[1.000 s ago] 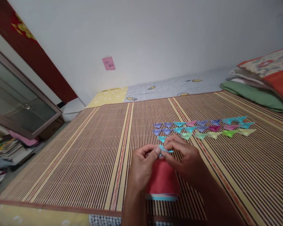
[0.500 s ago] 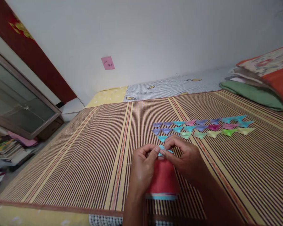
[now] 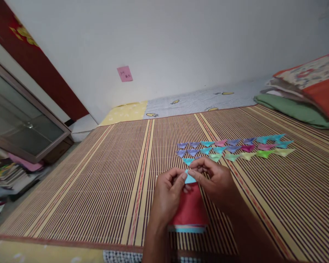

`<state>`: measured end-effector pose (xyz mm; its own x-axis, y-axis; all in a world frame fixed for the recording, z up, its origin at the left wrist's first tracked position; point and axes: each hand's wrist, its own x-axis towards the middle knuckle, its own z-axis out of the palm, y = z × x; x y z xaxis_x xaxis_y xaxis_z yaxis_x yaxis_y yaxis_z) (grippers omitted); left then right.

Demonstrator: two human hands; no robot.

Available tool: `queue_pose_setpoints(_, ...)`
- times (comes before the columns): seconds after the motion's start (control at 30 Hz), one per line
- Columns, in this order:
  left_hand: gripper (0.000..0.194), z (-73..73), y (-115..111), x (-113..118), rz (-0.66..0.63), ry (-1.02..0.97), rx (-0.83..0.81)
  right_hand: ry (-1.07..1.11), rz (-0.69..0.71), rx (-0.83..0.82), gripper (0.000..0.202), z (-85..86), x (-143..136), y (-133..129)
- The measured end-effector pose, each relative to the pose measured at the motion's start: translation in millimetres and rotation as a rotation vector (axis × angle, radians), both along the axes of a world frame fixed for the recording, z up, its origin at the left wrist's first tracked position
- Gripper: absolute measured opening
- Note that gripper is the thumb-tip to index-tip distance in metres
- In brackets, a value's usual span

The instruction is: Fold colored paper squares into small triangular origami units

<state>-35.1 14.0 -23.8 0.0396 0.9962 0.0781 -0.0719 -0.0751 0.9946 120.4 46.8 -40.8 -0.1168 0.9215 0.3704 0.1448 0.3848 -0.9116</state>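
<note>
Between both hands is a small folded piece of light blue paper (image 3: 191, 178). My left hand (image 3: 168, 193) pinches its left side with thumb and fingers. On the right side, my right hand (image 3: 215, 182) holds the paper near its top edge, thumb and forefinger closed on it. Under the hands lies a stack of square paper sheets (image 3: 190, 210), red on top, with blue edges showing at the bottom. Beyond the hands, folded paper pieces in blue, purple, pink and green (image 3: 248, 148) lie in rows; my right hand hides part of the nearest row.
A striped bamboo mat (image 3: 98, 182) covers the bed. Folded bedding and a green pillow (image 3: 293, 109) are at the right. A pink note (image 3: 124, 73) is on the wall. At the left stand a glass-doored cabinet (image 3: 24, 109) and a pile of books (image 3: 9, 177).
The blue paper has turned between my fingers and now shows a flatter, larger face. My right hand's fingers have shifted slightly left along its top.
</note>
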Motion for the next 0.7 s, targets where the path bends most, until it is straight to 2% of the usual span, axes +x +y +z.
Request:
queue_pose_setpoints(0.23, 0.026, -3.7, 3, -2, 0.081, -0.090, -0.003, -0.156, 0.226, -0.091, 0.022, 8.5, 15, -1)
queue_pose_setpoints(0.47, 0.024, -2.9, 2, -3, 0.064, -0.079, 0.013, -0.104, 0.217, -0.048, 0.026, 6.7, 13, -2)
queue_pose_setpoints(0.7, 0.021, -0.9, -1, -2, 0.059, 0.021, 0.066, -0.039, 0.291, -0.090, 0.031, 3.6, 19, 1)
